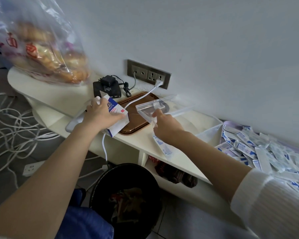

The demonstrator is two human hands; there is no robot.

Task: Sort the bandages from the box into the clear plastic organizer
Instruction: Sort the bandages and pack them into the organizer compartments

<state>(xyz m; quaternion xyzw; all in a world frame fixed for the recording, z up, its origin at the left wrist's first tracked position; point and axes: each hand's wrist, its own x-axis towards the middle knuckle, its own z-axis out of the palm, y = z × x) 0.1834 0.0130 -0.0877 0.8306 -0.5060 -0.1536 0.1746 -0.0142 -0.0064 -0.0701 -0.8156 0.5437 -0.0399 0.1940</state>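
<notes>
My left hand (100, 116) grips a white and blue bandage box (116, 116) over the left edge of a brown tray (136, 118). My right hand (166, 126) holds the near corner of the clear plastic organizer (162, 107), lifted and tilted above the tray. A strip of wrapped bandages (163, 147) hangs under my right hand. A large heap of loose wrapped bandages (259, 152) lies at the right. The organizer looks empty.
A cream shelf (55, 100) carries a bag of bread (47, 54), a black charger and box (107, 87), and a white cable (140, 99) plugged into the wall socket (148, 74). A black bin (126, 200) stands below. Tangled white cords (12, 128) lie on the floor.
</notes>
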